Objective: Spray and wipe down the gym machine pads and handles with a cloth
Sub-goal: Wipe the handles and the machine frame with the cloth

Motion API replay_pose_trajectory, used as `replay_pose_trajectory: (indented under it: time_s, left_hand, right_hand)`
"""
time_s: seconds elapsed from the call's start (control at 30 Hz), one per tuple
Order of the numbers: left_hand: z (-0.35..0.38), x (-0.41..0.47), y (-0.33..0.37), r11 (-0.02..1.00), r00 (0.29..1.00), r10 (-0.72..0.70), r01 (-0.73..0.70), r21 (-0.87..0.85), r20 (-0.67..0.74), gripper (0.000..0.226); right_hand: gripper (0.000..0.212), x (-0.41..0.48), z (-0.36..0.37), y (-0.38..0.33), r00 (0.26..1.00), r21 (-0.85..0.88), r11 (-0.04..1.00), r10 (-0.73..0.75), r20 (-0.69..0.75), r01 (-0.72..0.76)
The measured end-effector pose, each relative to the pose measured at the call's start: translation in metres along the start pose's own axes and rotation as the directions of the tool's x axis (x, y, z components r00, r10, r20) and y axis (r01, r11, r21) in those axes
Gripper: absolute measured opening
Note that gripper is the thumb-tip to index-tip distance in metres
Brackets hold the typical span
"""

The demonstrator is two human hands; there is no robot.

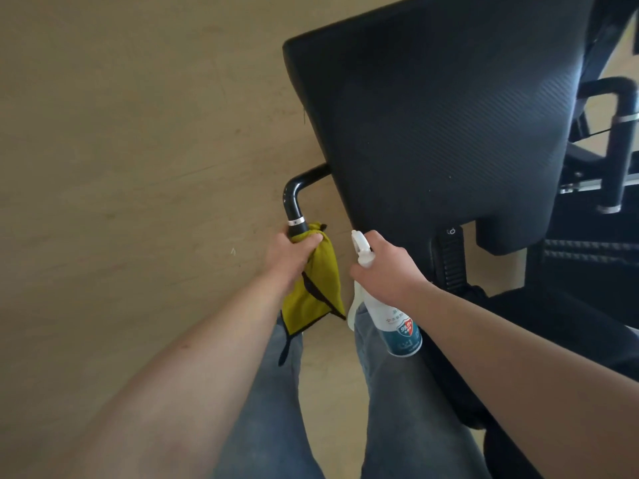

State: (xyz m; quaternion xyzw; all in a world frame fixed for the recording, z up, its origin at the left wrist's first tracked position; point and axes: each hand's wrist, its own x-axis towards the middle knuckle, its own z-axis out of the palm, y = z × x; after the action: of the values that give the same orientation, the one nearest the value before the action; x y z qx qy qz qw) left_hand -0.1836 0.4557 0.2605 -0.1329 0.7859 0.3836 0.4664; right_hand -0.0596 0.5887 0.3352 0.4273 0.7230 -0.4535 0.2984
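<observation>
A large black back pad (439, 112) of the gym machine fills the upper right. Left of it a curved black handle (294, 198) with a silver ring comes down from under the pad. My left hand (288, 254) grips the lower part of that handle through a yellow-green cloth (320, 288), whose black-edged corners hang below my fist. My right hand (387, 267) holds a white spray bottle (397, 326) by the neck, nozzle pointing up and left, just beside the cloth. The bottle has a teal label.
A second black handle (619, 150) with silver rings stands at the far right beside the machine frame. A black seat pad (570, 326) lies under my right forearm. My legs in blue jeans are below, over a tan floor (121, 150).
</observation>
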Motion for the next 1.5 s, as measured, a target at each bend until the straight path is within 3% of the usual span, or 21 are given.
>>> replay_pose_trajectory:
  time_s: [0.1,0.23,0.33,0.53,0.67,0.87,1.0,1.13,1.2,1.4,1.5]
  left_hand:
    - [0.025,-0.013,-0.025,0.988,0.992,-0.121,0.117,-0.1,-0.028,0.009]
    - [0.041,-0.025,-0.06,0.965,0.966,-0.257,0.257,-0.046,-0.002,0.012]
    - [0.038,-0.029,-0.067,0.962,0.962,-0.273,0.273,0.005,0.0,0.018]
    - [0.015,-0.003,-0.017,0.999,0.998,-0.038,0.037,-0.011,-0.057,0.025]
    - [0.008,0.017,0.043,0.993,0.979,-0.022,-0.003,-0.121,-0.204,0.039]
    - [0.022,0.014,0.006,0.995,0.976,0.087,-0.095,-0.031,-0.2,0.042]
    - [0.033,-0.001,-0.025,0.998,0.993,-0.015,0.008,-0.059,-0.114,0.021]
    - [0.048,-0.022,-0.067,0.961,0.967,-0.255,0.253,-0.114,-0.005,0.018]
    - [0.048,-0.023,-0.074,0.942,0.951,-0.304,0.31,-0.131,0.062,0.027]
    - [0.023,-0.01,-0.03,0.932,0.976,-0.216,0.215,0.291,-0.027,0.051]
    - [0.009,0.004,0.001,0.908,0.98,-0.2,0.178,0.379,0.018,0.089]
  right_hand:
    - [0.025,-0.002,-0.001,0.002,1.0,0.04,0.999,0.006,-0.022,-0.005]
    - [0.025,-0.006,-0.001,0.012,1.0,0.036,0.999,0.022,-0.02,-0.022]
    - [0.028,-0.012,0.001,0.02,0.999,0.018,0.999,0.043,0.002,-0.043]
    - [0.026,-0.014,0.007,0.022,0.999,-0.005,1.0,0.027,0.034,-0.027]
    - [0.032,-0.009,0.009,0.012,1.0,0.008,1.0,-0.018,0.019,0.018]
    - [0.031,-0.006,0.006,0.008,1.0,0.057,0.998,-0.009,-0.029,0.011]
    - [0.029,-0.01,0.002,0.01,0.998,0.083,0.996,0.013,-0.057,-0.008]
    - [0.027,-0.018,0.003,0.017,0.998,0.08,0.996,0.033,-0.047,-0.029]
    - [0.028,-0.019,0.006,0.021,0.998,0.063,0.997,0.05,-0.035,-0.048]
    - [0.029,-0.019,0.016,0.019,0.997,0.078,0.995,0.071,-0.02,-0.069]
    - [0.027,-0.017,0.017,0.009,0.998,0.086,0.995,0.053,-0.019,-0.051]
